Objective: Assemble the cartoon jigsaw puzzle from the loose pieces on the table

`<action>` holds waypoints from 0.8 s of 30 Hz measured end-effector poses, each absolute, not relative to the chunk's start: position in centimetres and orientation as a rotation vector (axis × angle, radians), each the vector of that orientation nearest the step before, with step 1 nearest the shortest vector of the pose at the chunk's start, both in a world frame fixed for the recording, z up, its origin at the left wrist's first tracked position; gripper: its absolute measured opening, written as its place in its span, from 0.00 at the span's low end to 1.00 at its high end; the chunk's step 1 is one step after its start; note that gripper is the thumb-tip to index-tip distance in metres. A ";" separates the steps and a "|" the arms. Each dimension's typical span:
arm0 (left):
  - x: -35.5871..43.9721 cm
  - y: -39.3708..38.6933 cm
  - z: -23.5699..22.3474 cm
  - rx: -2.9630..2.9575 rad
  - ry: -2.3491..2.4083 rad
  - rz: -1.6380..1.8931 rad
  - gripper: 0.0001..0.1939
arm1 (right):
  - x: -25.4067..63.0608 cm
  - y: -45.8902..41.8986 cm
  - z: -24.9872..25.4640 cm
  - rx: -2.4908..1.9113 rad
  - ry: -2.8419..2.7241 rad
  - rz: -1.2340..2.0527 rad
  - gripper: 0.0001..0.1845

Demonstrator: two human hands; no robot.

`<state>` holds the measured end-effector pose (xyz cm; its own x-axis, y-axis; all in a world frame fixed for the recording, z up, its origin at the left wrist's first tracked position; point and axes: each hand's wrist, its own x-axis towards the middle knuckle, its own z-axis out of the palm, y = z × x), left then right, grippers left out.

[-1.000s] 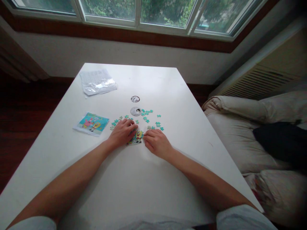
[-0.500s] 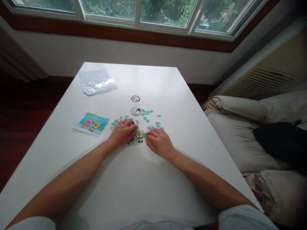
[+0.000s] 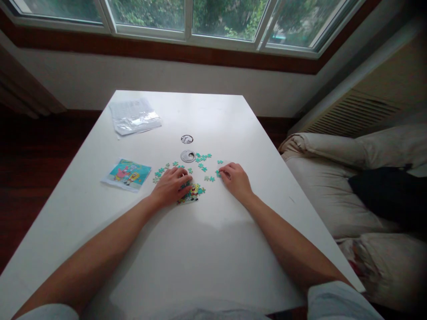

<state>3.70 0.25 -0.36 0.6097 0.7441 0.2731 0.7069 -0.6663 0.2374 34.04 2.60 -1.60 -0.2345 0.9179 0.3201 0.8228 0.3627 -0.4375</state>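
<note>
A partly joined jigsaw puzzle (image 3: pixel 194 194) with a yellow cartoon figure lies flat on the white table. My left hand (image 3: pixel 171 186) rests over its left side, fingers apart and lying on it, hiding part of the picture. To the right, my right hand (image 3: pixel 236 178) has thumb and fingertips pinched at a small teal puzzle piece (image 3: pixel 218 174) on the table. Loose teal pieces (image 3: pixel 202 167) are scattered behind the puzzle, and more loose pieces (image 3: pixel 161 170) lie beyond my left hand.
A picture card in a clear sleeve (image 3: pixel 129 174) lies at the left. Two round metallic-looking discs, a nearer one (image 3: pixel 187 156) and a farther one (image 3: pixel 187 139), sit behind the pieces. Plastic bags with paper (image 3: pixel 135 116) occupy the table's far left. A beige sofa (image 3: pixel 316 195) stands at the right.
My right hand has moved off the puzzle's right edge, right and slightly away from me, to a loose piece. The left hand stays on the puzzle. The view has shifted slightly.
</note>
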 end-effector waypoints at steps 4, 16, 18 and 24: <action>3.8 0.0 -0.1 2.721 1.211 0.520 0.13 | 34.2 2.9 -2.0 -1.523 -2.074 0.238 0.10; 3.8 0.0 -0.1 2.735 1.224 0.502 0.12 | 34.6 3.0 -2.1 -1.542 -2.072 0.234 0.08; 3.8 0.0 -0.2 2.733 1.227 0.502 0.12 | 34.4 2.9 -2.0 -1.556 -2.099 0.214 0.07; 3.8 0.1 -0.3 2.739 1.223 0.510 0.13 | 34.0 2.5 -1.6 -1.578 -2.166 0.208 0.05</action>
